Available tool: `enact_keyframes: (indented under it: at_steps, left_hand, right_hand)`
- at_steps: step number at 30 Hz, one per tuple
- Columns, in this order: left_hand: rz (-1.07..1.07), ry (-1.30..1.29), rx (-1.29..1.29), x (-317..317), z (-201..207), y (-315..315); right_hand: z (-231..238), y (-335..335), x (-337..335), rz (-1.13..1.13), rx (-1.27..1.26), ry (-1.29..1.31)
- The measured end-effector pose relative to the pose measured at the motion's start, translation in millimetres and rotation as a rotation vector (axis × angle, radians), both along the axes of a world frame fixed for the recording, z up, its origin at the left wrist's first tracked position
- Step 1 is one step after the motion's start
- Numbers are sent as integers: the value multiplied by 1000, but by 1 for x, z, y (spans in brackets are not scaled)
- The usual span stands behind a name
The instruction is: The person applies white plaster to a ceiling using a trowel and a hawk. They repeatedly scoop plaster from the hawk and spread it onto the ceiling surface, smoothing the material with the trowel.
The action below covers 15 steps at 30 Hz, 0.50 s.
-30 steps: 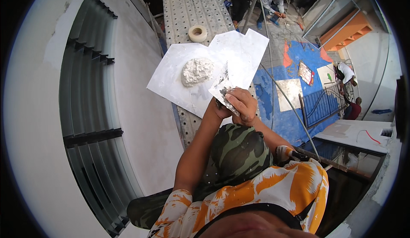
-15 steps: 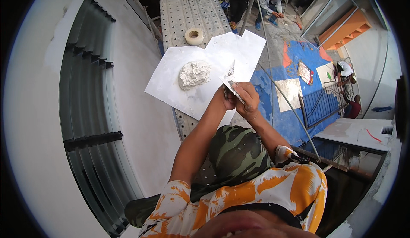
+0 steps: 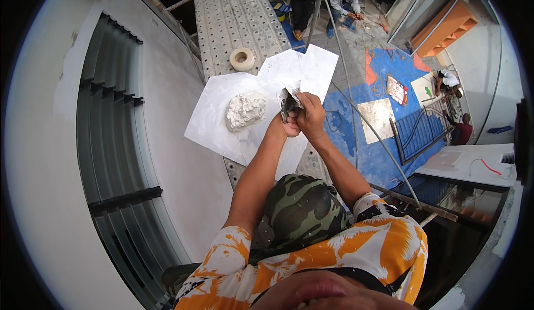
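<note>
Just right of the white heap (image 3: 246,111), I've got the smeared blade tool (image 3: 283,107), grey-white, over the white sheet (image 3: 206,109); one piece or two stacked, can't tell. Left hand (image 3: 290,127): grasping, fingers curled at its near end, palm mostly hidden. Right hand (image 3: 311,115): grasping too, pinching its right edge, right up against the left hand. Under the heap, that same sheet, smudged, on a perforated platform (image 3: 233,23). Beyond the heap, off the sheet: tape roll (image 3: 242,66), flat on the platform. Nearer than the heap, I log camouflage cloth (image 3: 303,207) between the forearms (image 3: 257,165). Left of the heap: dark louvred window (image 3: 119,160). Well right of it: blue sheeting (image 3: 346,122), pale square panel (image 3: 374,121), dark metal grille (image 3: 420,134). Far beyond the heap, rightward: two seated people (image 3: 342,4), orange shelf unit (image 3: 442,29).
</note>
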<state>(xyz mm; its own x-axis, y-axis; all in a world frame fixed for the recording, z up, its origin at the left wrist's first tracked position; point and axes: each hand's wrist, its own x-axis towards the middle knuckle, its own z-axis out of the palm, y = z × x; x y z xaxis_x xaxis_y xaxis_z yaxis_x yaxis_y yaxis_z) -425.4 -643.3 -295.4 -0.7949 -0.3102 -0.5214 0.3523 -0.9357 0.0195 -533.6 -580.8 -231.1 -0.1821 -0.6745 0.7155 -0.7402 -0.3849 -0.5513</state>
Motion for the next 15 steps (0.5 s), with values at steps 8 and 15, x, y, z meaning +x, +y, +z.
enact_keyframes:
  at_steps: [8,15]
  left_hand:
    - [-42,388,180,16,-22,2]
    - [691,-617,-458,52,27,10]
  right_hand:
    - [-61,-46,-36,-146,145,-104]
    - [-98,-96,-101,-242,471,-1118]
